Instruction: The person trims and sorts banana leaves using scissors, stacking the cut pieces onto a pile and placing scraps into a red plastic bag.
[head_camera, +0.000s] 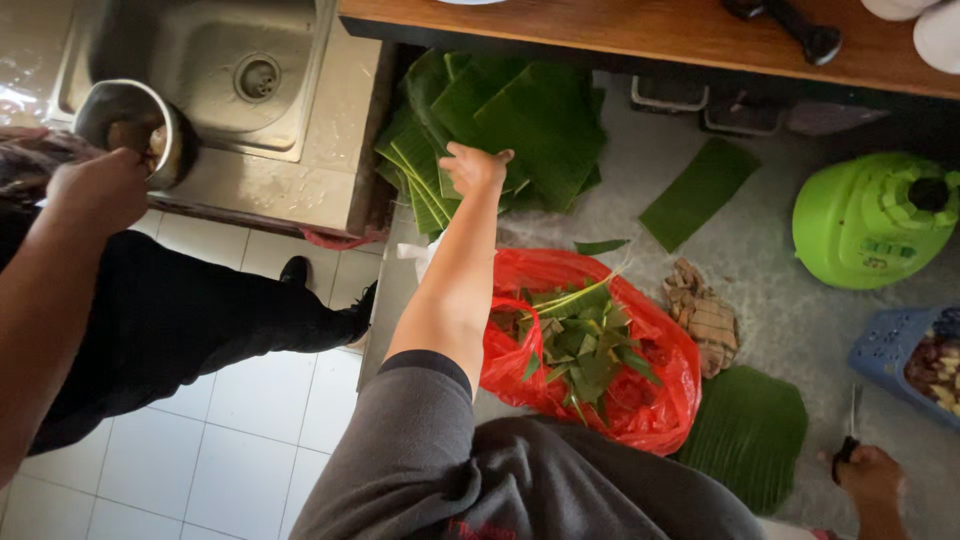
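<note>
a: left hand (98, 188)?
b: clenched on steel cup (135, 128) by sink (215, 62).
a: right hand (475, 166)?
b: on banana leaf stack (500, 130), grip unclear. red bag (655, 375) w/ greens just below, green lid (868, 222) to the right.

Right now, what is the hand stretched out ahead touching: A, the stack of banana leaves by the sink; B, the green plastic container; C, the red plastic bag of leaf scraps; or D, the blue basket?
A: the left hand rests on the stack of banana leaves, well above the red plastic bag.
</note>
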